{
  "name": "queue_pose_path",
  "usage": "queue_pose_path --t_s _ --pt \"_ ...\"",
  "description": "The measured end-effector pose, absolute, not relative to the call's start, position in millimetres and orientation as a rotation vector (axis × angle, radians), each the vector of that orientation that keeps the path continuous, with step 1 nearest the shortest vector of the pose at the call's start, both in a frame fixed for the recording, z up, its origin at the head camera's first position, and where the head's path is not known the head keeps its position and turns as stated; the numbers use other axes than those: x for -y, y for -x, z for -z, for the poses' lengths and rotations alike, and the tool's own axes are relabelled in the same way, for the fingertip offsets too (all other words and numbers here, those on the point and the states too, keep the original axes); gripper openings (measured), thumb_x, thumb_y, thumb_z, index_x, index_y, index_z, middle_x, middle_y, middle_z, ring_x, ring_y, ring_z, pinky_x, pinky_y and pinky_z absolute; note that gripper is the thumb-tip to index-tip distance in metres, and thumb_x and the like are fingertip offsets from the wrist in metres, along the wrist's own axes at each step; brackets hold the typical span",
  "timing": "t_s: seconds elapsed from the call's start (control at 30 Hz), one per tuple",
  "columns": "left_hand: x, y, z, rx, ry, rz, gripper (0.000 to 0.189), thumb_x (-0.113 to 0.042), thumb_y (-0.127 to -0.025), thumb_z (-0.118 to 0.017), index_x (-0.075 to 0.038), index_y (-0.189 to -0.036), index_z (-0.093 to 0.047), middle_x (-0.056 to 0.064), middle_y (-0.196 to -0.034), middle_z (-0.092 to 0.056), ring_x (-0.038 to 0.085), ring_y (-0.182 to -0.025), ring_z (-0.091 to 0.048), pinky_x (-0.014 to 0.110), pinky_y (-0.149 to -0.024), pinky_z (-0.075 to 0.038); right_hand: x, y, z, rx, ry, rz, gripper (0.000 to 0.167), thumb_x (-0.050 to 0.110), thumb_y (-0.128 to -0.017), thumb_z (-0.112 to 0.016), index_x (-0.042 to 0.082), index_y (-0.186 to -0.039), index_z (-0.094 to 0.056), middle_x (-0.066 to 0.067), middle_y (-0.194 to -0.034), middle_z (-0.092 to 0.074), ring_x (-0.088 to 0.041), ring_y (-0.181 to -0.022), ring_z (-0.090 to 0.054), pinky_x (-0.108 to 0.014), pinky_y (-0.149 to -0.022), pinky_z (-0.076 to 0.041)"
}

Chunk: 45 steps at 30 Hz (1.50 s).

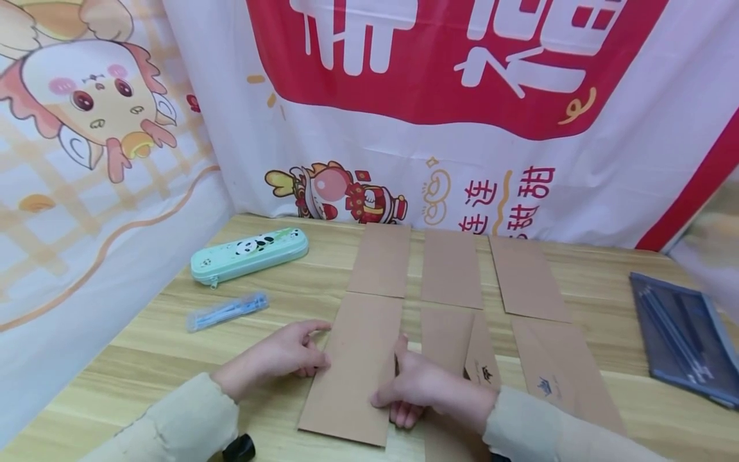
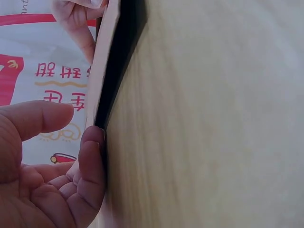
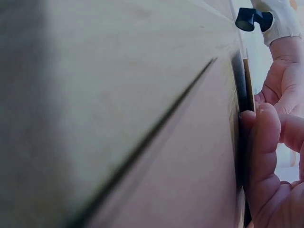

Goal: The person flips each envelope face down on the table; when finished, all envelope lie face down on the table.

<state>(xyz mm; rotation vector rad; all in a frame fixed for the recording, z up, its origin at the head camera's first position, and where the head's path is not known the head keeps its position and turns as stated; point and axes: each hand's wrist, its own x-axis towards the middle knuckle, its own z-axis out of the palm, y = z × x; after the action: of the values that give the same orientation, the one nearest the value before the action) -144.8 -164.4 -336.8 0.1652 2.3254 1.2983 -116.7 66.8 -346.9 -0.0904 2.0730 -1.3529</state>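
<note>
A plain brown notebook [image 1: 355, 359] lies at the front of the left column of brown notebooks. My left hand [image 1: 283, 353] holds its left edge with the fingertips. At the right edge, my right hand [image 1: 427, 384] grips it, the thumb on the cover and the other fingers curled beside the edge. In the left wrist view, a dark gap shows under the notebook's edge [image 2: 102, 61], and my left thumb stands above the cover. Under my right forearm, brown notebooks with a crown print [image 1: 482, 369] overlap at an angle.
Behind lie three brown notebooks, one of them at centre [image 1: 450, 266]. Another crown-printed notebook [image 1: 554, 359] lies to the right. A mint panda pencil case [image 1: 249, 255] and a clear pack of blue pens [image 1: 228, 312] lie left; a blue mesh pouch [image 1: 681, 333] lies far right.
</note>
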Motion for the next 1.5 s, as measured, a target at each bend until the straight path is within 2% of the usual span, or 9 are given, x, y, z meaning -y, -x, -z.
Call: queue_pose_path --t_s 0.2,0.4,0.57,0.67,0.73,0.9,1.03,1.13,1.5 --pt "165 147 335 -2.306 -0.185 -1.300 0.074 -0.009 -0.078 -0.066 0.001 -0.142 -0.030 0.007 -0.066 -0.057 0.015 -0.056 -0.051 0.027 -0.054 -0.046 -75 118 341 -2.013 0.159 1.394 0.113 0.011 -0.078 -0.070 -0.008 -0.137 0.024 -0.003 -0.048 -0.057 -0.007 -0.033 -0.047 -0.019 -0.033 -0.042" --pt "149 155 324 -2.372 -0.383 -1.252 0.065 -0.021 -0.085 -0.065 -0.012 -0.142 -0.035 0.005 -0.069 -0.055 0.017 -0.058 -0.050 0.028 -0.054 -0.043 -99 123 318 -1.940 0.226 1.510 0.104 0.018 -0.083 -0.067 -0.006 -0.142 0.015 -0.002 -0.053 -0.060 -0.005 -0.037 -0.048 -0.017 -0.037 -0.043" --pt "113 158 317 -2.304 -0.467 -1.454 0.056 -0.015 -0.086 -0.063 -0.007 -0.137 -0.042 0.009 -0.086 -0.061 0.016 -0.072 -0.060 0.030 -0.068 -0.053 -133 124 303 -1.902 0.348 1.628 0.098 0.019 -0.085 -0.065 0.002 -0.146 0.010 -0.005 -0.065 -0.065 -0.008 -0.047 -0.054 -0.020 -0.046 -0.049" --pt "93 159 317 -2.223 -0.470 -1.619 0.050 -0.010 -0.088 -0.061 -0.001 -0.134 -0.044 0.017 -0.099 -0.062 0.016 -0.083 -0.062 0.031 -0.078 -0.055 -156 122 302 -1.893 0.373 1.670 0.095 0.017 -0.085 -0.065 0.005 -0.148 0.005 -0.008 -0.080 -0.068 -0.011 -0.062 -0.061 -0.023 -0.056 -0.053" --pt "82 160 320 -2.170 -0.491 -1.697 0.048 -0.010 -0.088 -0.059 0.002 -0.133 -0.044 0.022 -0.109 -0.059 0.019 -0.092 -0.062 0.032 -0.084 -0.053 -172 120 302 -1.906 0.382 1.696 0.091 0.016 -0.087 -0.063 0.002 -0.147 0.004 -0.010 -0.092 -0.067 -0.014 -0.075 -0.063 -0.026 -0.065 -0.054" --pt "60 156 332 -2.014 -0.540 -1.798 0.050 -0.008 -0.089 -0.057 0.007 -0.134 -0.040 0.028 -0.127 -0.049 0.029 -0.114 -0.052 0.034 -0.095 -0.046 -208 114 313 -1.942 0.343 1.746 0.081 0.016 -0.092 -0.056 -0.002 -0.147 0.000 -0.020 -0.120 -0.056 -0.017 -0.104 -0.059 -0.031 -0.084 -0.052" --pt "48 146 340 -1.933 -0.492 -1.840 0.054 -0.004 -0.086 -0.056 0.009 -0.134 -0.037 0.028 -0.130 -0.045 0.035 -0.118 -0.048 0.036 -0.099 -0.043 -227 107 329 -1.946 0.267 1.748 0.077 0.017 -0.093 -0.053 -0.004 -0.146 -0.001 -0.034 -0.136 -0.036 -0.019 -0.114 -0.053 -0.032 -0.089 -0.050" --pt "46 137 345 -1.899 -0.425 -1.853 0.056 -0.003 -0.084 -0.056 0.008 -0.135 -0.036 0.027 -0.134 -0.042 0.038 -0.121 -0.046 0.038 -0.101 -0.042 -235 101 339 -1.958 0.216 1.737 0.076 0.017 -0.094 -0.052 -0.006 -0.145 -0.001 -0.037 -0.140 -0.026 -0.021 -0.117 -0.050 -0.035 -0.091 -0.049" --pt "40 130 352 -1.855 -0.355 -1.803 0.059 0.000 -0.081 -0.059 0.004 -0.136 -0.037 0.024 -0.134 -0.042 0.038 -0.126 -0.040 0.044 -0.105 -0.036 -236 95 356 -1.983 0.136 1.741 0.075 0.020 -0.094 -0.051 -0.008 -0.144 -0.002 -0.036 -0.145 -0.016 -0.028 -0.126 -0.039 -0.032 -0.090 -0.049"
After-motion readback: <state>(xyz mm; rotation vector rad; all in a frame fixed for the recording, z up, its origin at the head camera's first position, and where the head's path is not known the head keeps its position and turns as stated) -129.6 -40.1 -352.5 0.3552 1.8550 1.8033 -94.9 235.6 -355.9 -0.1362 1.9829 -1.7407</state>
